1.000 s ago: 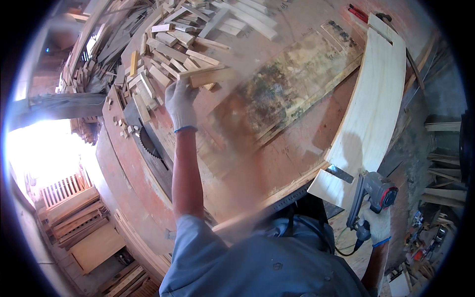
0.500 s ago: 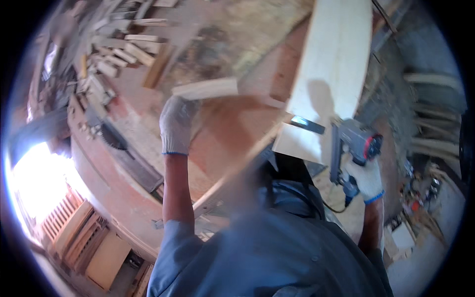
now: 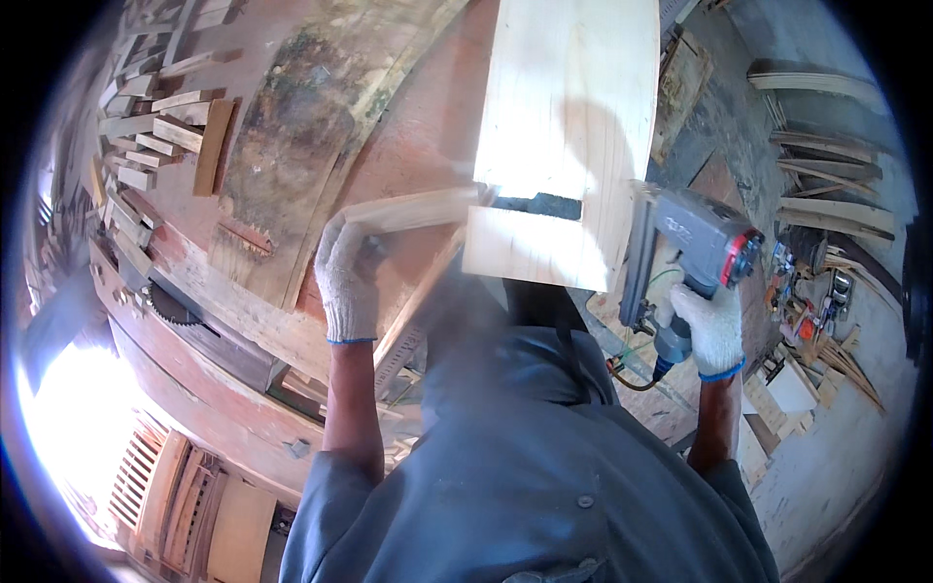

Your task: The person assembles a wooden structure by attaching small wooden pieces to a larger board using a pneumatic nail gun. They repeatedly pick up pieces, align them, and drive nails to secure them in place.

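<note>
My left hand (image 3: 347, 277), in a white knit glove with a blue cuff, grips one end of a short wooden strip (image 3: 423, 210). The strip's other end reaches the left edge of a wide pale wooden board (image 3: 573, 97); whether they touch I cannot tell. A dark rectangular slot (image 3: 544, 205) shows in the board near its close end. On the right, my gloved right hand (image 3: 712, 325) is closed round the handle of a dark grey nail gun (image 3: 702, 236). The nail gun stands beside the board's right edge, with an air hose (image 3: 637, 385) running from its handle.
A stained plank (image 3: 292, 126) lies on the reddish workbench (image 3: 408, 126), left of the board. Several wood offcuts (image 3: 180, 131) are scattered at far left. A toothed circular saw blade (image 3: 170, 303) sits in the bench's near-left edge. Wood strips (image 3: 826, 151) and scraps lie at right.
The view has shifted, so the board and bench appear further left. The wooden strip in my left hand is now at the board's left edge. The nail gun stays in my right hand.
</note>
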`<state>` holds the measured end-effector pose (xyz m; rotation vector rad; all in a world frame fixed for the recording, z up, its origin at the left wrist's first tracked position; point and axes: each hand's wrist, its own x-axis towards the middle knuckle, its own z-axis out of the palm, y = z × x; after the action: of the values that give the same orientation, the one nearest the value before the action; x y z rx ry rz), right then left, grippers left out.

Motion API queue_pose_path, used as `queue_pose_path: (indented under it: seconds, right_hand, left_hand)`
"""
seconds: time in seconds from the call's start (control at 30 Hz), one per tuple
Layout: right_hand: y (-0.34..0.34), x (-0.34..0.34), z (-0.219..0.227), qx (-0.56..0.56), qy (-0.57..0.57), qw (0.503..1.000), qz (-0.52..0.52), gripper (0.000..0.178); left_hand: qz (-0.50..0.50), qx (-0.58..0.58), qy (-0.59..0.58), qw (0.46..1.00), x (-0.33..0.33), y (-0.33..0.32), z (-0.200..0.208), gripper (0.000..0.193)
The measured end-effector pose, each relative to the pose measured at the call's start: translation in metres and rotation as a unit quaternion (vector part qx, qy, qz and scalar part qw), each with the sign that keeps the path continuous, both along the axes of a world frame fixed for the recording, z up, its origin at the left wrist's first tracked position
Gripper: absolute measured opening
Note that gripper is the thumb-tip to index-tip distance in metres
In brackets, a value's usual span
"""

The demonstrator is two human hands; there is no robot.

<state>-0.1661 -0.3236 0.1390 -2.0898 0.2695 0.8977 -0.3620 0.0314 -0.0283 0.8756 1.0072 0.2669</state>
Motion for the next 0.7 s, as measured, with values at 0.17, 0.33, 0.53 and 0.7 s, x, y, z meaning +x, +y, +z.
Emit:
queue_pose_path:
  seconds: [0.17,0.33,0.53,0.7]
  right_hand:
    - [-0.023,-0.009,-0.001,-0.089,-0.017,0.996,-0.005,0.013]
    - [-0.029,-0.023,-0.014,-0.039,0.037,0.997,-0.057,0.012]
    - [-0.022,-0.031,-0.024,0.027,0.108,0.989,-0.097,0.036]
    - [-0.006,-0.024,-0.017,0.039,0.133,0.987,-0.087,0.037]
  left_hand:
    - [-0.024,0.009,-0.008,1.000,0.008,-0.005,0.004,0.024]
    - [-0.102,0.001,0.021,0.995,0.012,-0.012,-0.009,0.025]
    - [-0.083,-0.114,-0.008,0.990,0.043,-0.048,0.013,0.032]
    - [-0.093,-0.090,0.013,0.992,0.049,-0.052,0.018,0.036]
